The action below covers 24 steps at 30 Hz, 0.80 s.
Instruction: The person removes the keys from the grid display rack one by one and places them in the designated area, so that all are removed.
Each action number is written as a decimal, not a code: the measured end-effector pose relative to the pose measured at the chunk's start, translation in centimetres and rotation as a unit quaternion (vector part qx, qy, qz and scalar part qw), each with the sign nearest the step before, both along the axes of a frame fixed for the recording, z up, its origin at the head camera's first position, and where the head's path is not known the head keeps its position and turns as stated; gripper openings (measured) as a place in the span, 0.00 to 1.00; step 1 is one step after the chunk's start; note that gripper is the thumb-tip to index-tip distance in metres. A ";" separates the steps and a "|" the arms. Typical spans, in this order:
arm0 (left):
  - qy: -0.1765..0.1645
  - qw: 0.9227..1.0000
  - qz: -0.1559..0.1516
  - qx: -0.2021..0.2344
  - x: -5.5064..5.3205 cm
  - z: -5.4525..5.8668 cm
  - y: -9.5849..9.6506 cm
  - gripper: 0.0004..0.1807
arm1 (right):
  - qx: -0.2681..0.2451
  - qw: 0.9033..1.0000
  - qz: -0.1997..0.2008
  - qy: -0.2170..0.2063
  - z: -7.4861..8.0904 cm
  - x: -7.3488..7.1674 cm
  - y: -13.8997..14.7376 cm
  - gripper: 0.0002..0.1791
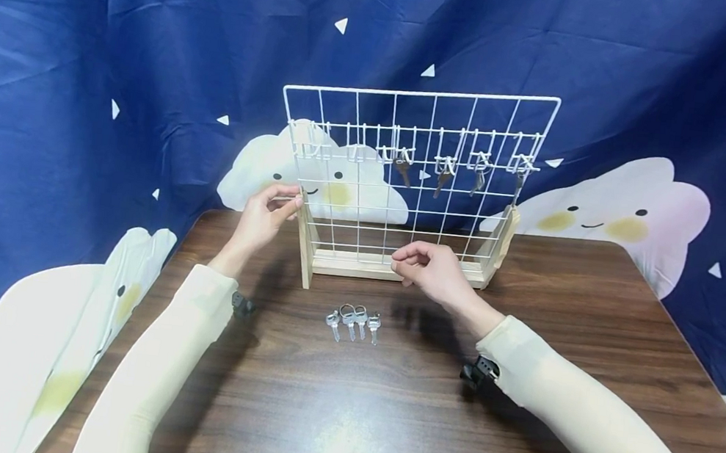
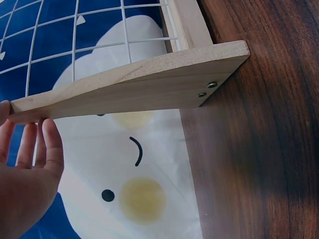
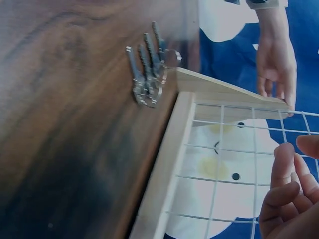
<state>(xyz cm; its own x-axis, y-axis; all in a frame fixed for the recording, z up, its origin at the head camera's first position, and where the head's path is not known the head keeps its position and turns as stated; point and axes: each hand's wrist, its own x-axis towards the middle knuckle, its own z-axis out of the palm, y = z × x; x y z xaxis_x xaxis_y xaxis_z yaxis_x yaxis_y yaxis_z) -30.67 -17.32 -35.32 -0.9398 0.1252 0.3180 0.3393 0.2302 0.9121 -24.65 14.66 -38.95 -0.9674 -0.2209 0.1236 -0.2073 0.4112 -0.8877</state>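
Note:
A white wire grid rack (image 1: 352,265) with a wooden base and side supports stands on the table. My left hand (image 1: 262,217) pinches the upper tip of its left wooden side support (image 2: 129,87), thumb and fingers on opposite faces. In front of the lower grid is my right hand (image 1: 434,269), its fingers loosely bent and nothing between them. Several silver keys with rings (image 1: 373,322) lie in a row on the table before the rack. From hooks on the middle and right of the grid hang several more keys (image 1: 444,180).
Hooks on the left of the grid (image 1: 311,150) bear no keys. The brown wooden table (image 1: 292,396) reaches around the rack. Behind it hangs a blue curtain (image 1: 177,37) with smiling clouds and white triangles.

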 end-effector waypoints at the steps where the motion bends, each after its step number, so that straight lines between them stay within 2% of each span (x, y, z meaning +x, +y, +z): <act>1: 0.000 1.000 -0.001 0.000 0.0 0.0 0.0 0.19 | -0.001 1.000 -0.002 0.003 0.3 0.0 0.0 0.11; 8: 0.003 1.000 0.001 -0.002 0.1 0.1 0.0 0.19 | 0.000 0.999 -0.024 0.048 2.2 -0.5 0.1 0.10; 14: 0.003 1.000 0.001 -0.003 0.0 0.1 -0.1 0.20 | -0.031 0.997 -0.032 0.067 3.8 -0.7 0.0 0.11; 24: -0.002 1.000 0.003 0.000 0.0 0.0 0.0 0.19 | -0.045 0.993 -0.036 0.099 5.3 -0.9 -0.4 0.13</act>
<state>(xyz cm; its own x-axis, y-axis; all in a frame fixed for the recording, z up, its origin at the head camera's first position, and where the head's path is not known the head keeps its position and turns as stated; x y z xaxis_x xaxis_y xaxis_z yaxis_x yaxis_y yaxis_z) -30.68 -17.31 -35.28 -0.9419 0.1193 0.3141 0.3340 0.2325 0.9134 -25.58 14.28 -33.65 -0.9351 -0.1311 0.3291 -0.3543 0.3520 -0.8664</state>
